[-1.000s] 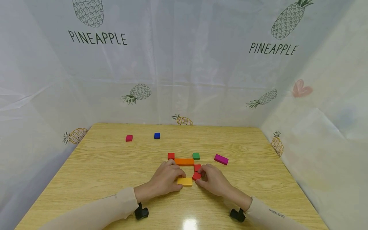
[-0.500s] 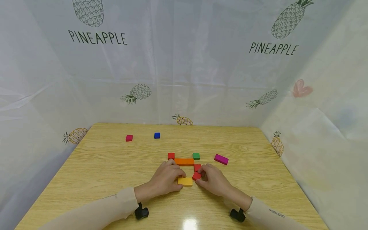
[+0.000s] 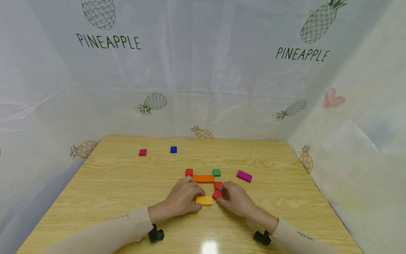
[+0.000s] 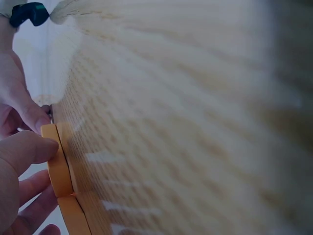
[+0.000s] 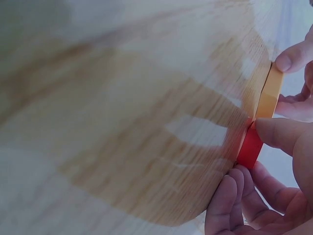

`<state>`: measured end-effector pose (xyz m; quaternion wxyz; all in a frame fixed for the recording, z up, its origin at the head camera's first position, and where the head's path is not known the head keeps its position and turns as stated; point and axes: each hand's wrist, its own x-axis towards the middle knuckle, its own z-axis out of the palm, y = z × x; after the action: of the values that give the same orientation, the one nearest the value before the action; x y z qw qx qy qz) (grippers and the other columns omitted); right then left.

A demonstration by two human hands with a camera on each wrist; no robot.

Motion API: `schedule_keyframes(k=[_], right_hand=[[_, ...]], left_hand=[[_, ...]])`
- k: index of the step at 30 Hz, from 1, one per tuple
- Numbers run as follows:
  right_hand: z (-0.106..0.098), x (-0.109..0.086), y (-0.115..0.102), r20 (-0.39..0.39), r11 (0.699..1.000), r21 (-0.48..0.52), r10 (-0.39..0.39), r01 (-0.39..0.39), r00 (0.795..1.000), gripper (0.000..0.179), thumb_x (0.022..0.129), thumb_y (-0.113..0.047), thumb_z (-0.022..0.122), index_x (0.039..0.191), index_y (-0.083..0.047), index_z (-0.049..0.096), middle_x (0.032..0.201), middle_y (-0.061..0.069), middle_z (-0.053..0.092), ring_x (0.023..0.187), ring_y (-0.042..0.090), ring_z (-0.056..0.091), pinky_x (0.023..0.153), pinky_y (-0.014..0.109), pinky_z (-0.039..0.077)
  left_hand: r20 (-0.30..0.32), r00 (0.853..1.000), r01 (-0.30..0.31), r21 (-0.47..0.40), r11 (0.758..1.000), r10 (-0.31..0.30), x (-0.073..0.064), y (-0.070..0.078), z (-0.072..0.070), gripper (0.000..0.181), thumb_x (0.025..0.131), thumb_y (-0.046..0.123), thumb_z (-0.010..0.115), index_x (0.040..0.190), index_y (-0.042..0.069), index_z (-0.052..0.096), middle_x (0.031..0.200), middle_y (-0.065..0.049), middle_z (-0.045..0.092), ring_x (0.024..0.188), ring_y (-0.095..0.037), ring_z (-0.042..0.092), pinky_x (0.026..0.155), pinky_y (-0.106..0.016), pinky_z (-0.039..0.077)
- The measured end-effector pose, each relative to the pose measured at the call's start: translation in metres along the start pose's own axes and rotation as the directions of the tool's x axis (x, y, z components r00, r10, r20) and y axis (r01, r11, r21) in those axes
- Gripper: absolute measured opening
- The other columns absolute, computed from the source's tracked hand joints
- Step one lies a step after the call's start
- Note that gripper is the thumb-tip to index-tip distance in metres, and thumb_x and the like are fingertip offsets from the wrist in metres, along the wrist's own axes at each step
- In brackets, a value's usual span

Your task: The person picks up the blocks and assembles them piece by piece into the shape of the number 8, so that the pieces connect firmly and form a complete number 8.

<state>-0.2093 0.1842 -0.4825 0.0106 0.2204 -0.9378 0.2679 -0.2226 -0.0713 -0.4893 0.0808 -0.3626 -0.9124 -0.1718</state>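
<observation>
My left hand (image 3: pixel 182 197) pinches a yellow block (image 3: pixel 204 201) between thumb and fingers, flat on the table. In the left wrist view a second yellow-orange block (image 4: pixel 74 216) touches the near end of the pinched one; the hand hides it in the head view. My right hand (image 3: pixel 237 199) pinches a small red block (image 3: pixel 217 194), which sits slightly turned at the yellow block's right end. Just beyond it lies another red block (image 3: pixel 217 185). Behind the hands is a long orange block (image 3: pixel 203 179), with a red block (image 3: pixel 189 172) and a green block (image 3: pixel 216 172) at its ends.
A magenta block (image 3: pixel 244 176) lies to the right of the group. Toward the back left are a pink-red block (image 3: pixel 143 152) and a blue block (image 3: pixel 173 149). The wooden table (image 3: pixel 127 183) is bordered by a pineapple-print cloth (image 3: pixel 222 70) at the back and sides.
</observation>
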Motion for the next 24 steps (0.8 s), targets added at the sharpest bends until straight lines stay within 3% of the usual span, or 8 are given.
schedule_keyframes(k=[7, 13, 19, 24], right_hand=[[0.000, 0.000, 0.000, -0.001, 1.000, -0.004, -0.001, 0.001, 1.000, 0.023, 0.090, -0.020, 0.088, 0.100, -0.013, 0.069, 0.091, -0.002, 0.061, 0.076, 0.007, 0.050, 0.067, 0.023, 0.046], [0.000, -0.001, 0.001, -0.017, 1.000, -0.004, -0.028, 0.028, 0.999, 0.022, 0.090, -0.019, 0.088, 0.100, -0.012, 0.069, 0.092, -0.002, 0.062, 0.076, 0.007, 0.051, 0.067, 0.023, 0.047], [0.000, -0.002, 0.001, -0.022, 0.999, 0.003, -0.038, 0.038, 0.999, 0.021, 0.090, -0.018, 0.087, 0.101, -0.011, 0.070, 0.092, -0.001, 0.063, 0.077, 0.007, 0.053, 0.068, 0.024, 0.049], [0.000, -0.002, 0.001, -0.015, 0.999, 0.001, -0.034, 0.034, 0.999, 0.022, 0.091, -0.019, 0.087, 0.102, -0.011, 0.070, 0.092, -0.001, 0.063, 0.077, 0.009, 0.053, 0.068, 0.024, 0.049]], left_hand=[[-0.014, 1.000, 0.018, -0.013, 1.000, -0.018, 0.002, -0.006, -0.002, 0.033, 0.084, 0.043, 0.089, 0.110, 0.025, 0.082, 0.107, 0.015, 0.077, 0.093, -0.010, 0.046, 0.080, -0.028, 0.041], [-0.110, 0.992, 0.051, -0.034, 0.998, -0.055, 0.005, -0.014, -0.020, 0.027, 0.092, 0.042, 0.083, 0.111, 0.023, 0.082, 0.106, 0.011, 0.078, 0.096, -0.012, 0.050, 0.082, -0.034, 0.044], [-0.165, 0.976, 0.138, -0.034, 0.990, -0.142, 0.009, -0.034, -0.043, 0.022, 0.096, 0.035, 0.079, 0.113, 0.021, 0.082, 0.106, 0.006, 0.078, 0.097, -0.016, 0.053, 0.084, -0.037, 0.046], [-0.215, 0.952, 0.214, -0.032, 0.976, -0.216, 0.011, -0.059, -0.063, 0.022, 0.096, 0.030, 0.080, 0.115, 0.020, 0.081, 0.106, 0.004, 0.078, 0.098, -0.021, 0.056, 0.082, -0.039, 0.047]])
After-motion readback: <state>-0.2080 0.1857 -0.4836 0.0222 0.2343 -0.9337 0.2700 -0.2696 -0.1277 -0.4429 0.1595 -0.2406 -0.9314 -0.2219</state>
